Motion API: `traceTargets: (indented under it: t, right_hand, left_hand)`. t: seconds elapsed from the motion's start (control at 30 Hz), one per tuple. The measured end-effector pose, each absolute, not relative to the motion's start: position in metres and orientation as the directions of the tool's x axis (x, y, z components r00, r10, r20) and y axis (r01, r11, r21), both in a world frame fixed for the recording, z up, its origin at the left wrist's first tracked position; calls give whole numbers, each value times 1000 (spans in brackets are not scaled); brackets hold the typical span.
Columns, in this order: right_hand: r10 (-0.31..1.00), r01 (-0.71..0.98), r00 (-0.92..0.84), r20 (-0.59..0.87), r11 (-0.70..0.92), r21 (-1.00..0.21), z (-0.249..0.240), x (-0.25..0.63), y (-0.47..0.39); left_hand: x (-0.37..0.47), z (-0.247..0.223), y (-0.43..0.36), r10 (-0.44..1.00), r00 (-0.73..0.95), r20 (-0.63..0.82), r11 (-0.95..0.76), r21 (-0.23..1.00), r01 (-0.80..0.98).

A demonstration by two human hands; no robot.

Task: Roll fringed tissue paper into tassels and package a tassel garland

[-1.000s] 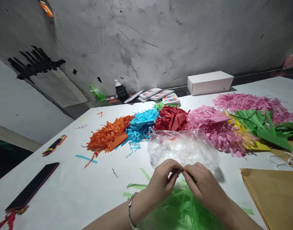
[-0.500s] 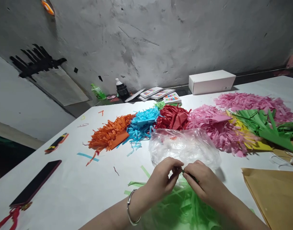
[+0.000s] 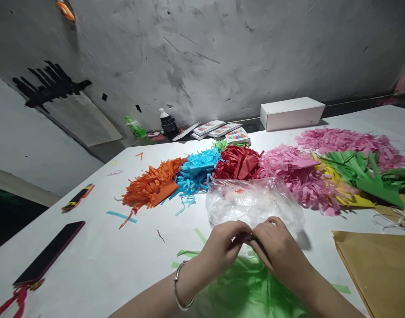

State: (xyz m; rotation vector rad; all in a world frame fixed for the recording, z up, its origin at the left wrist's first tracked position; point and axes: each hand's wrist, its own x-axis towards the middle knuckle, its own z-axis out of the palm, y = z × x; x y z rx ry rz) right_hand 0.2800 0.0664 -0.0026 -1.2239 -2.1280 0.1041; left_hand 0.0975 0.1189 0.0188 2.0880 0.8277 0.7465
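My left hand (image 3: pixel 227 242), with a silver bangle at the wrist, pinches at the top of some green tissue paper. Against its fingertips my right hand (image 3: pixel 274 244) is also closed on the paper, and the twisted part between them is mostly hidden by the fingers. Cut strips of the green tissue paper (image 3: pixel 252 289) spread out below both hands toward the near edge of the view. Just beyond the fingers lies a clear plastic bag (image 3: pixel 252 201) with pale contents that I cannot make out.
Fringed paper bundles line the back: orange (image 3: pixel 152 183), blue (image 3: pixel 199 168), red (image 3: pixel 238 162), pink (image 3: pixel 291 172) and green (image 3: pixel 361 172). A white box (image 3: pixel 293 115) stands by the wall. Brown paper (image 3: pixel 377 269) lies right; a phone (image 3: pixel 50 254) and a cutter (image 3: pixel 77 197) lie left.
My hands have drawn closer together, and the right one has turned over the twisted paper, covering it. A loose green strip now shows beside my right forearm.
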Motion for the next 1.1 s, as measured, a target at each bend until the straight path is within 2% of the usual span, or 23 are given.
traceTargets:
  t: [0.07, 0.27, 0.37, 0.43, 0.47, 0.53, 0.57, 0.6, 0.63, 0.7, 0.77, 0.83, 0.9, 0.93, 0.97, 1.0, 1.03, 1.07, 1.1]
  right_hand:
    - [769, 745, -367, 524, 580, -329, -4, 277, 66]
    - [792, 697, -361, 492, 580, -422, 1, 278, 66]
    - [746, 706, -269, 610, 583, -402, 13, 282, 61]
    - [695, 714, -219, 685, 593, -373, 21, 281, 51]
    - [698, 708, -249, 671, 604, -366, 22, 278, 42]
    - [735, 676, -408, 542, 642, -362, 14, 268, 20]
    - [751, 676, -516, 412, 652, -343, 5, 262, 8]
    - [728, 670, -580, 366, 682, -294, -9, 256, -5]
    - [697, 669, -602, 390, 707, -231, -25, 250, -17]
    - [710, 730, -572, 411, 669, -139, -57, 244, -35]
    - [723, 768, -527, 446, 630, -113, -80, 247, -45]
    - [740, 782, -506, 443, 611, -125, -86, 255, -47]
    - [758, 782, -510, 406, 605, -149, -78, 264, -45]
    - [765, 784, -510, 394, 602, -153, -72, 266, -43]
    - [767, 787, -507, 394, 598, -150, -67, 268, -42]
    - [767, 794, -496, 408, 590, -144, -63, 267, -40]
    - [768, 806, -479, 425, 577, -135, -61, 266, -39]
    - [774, 819, -460, 436, 559, -129, -61, 264, -38]
    - [785, 835, -435, 442, 535, -130, -64, 262, -37]
  left_hand:
    - [96, 21, 118, 712, 656, 253, -561, 765, 314]
    - [78, 33, 114, 752, 559, 348, -577, 758, 303]
    - [61, 33, 113, 801, 475, 364, -521, 814, 256]
    - [46, 30, 115, 911, 270, 310, -366, 911, 188]
    - [36, 28, 118, 956, 131, 261, -278, 951, 135]
    - [14, 23, 124, 980, -119, 159, -156, 987, 31]
    - [1, 21, 129, 970, -207, 128, -130, 991, 2]
    - [-12, 17, 133, 956, -271, 113, -120, 993, -8]
    - [-25, 14, 137, 941, -323, 104, -112, 994, -6]
    - [-48, 8, 143, 897, -432, 91, -97, 995, 9]
    - [-63, 3, 142, 845, -526, 96, -88, 995, 40]
    - [-64, 1, 131, 796, -576, 185, -109, 980, 164]
    - [-51, 1, 110, 784, -463, 413, -220, 883, 415]
    - [-39, 3, 97, 795, -285, 535, -332, 778, 533]
    - [-26, 4, 83, 789, -47, 613, -484, 667, 566]
    - [-11, 6, 70, 764, 243, 598, -628, 603, 492]
    - [4, 7, 58, 696, 525, 489, -703, 612, 363]
    - [19, 8, 49, 651, 669, 359, -676, 675, 296]
    - [32, 8, 41, 665, 703, 253, -597, 745, 296]
